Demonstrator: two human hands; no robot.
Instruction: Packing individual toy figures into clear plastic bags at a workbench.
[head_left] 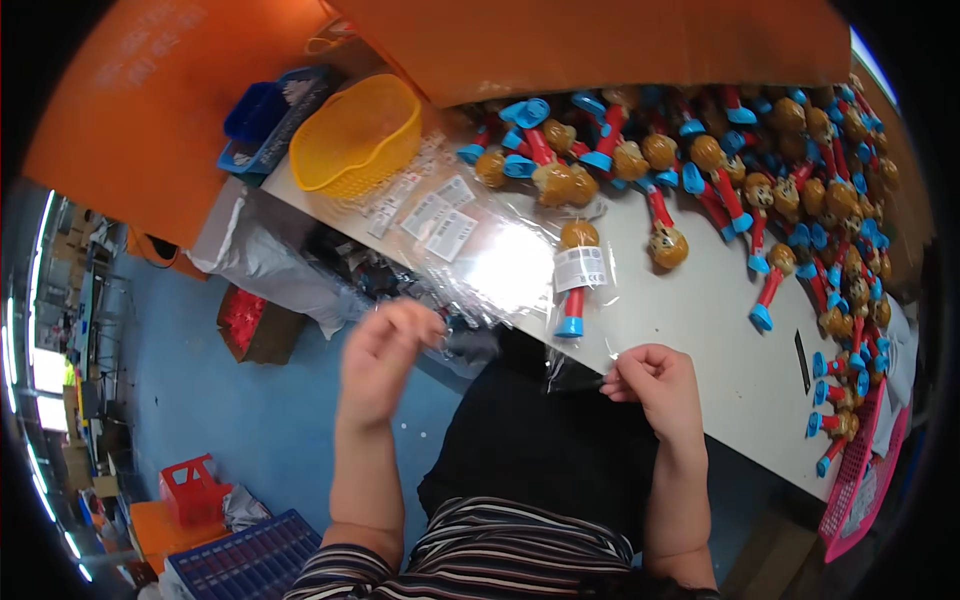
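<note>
Because the right hand (pixel 652 385) pinches a clear plastic bag (pixel 603 315) enclosing a red-bodied, brown-headed toy figure (pixel 574 302) near the white tabletop (pixel 715 340) edge, tugging could drop both; the curled left hand's (pixel 388 345) hold is unclear.

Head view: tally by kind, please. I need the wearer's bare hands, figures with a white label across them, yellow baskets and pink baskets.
Bare hands: 2 (left hand, right hand)
Labelled figure: 1
Yellow basket: 1
Pink basket: 1
Total: 5
</note>
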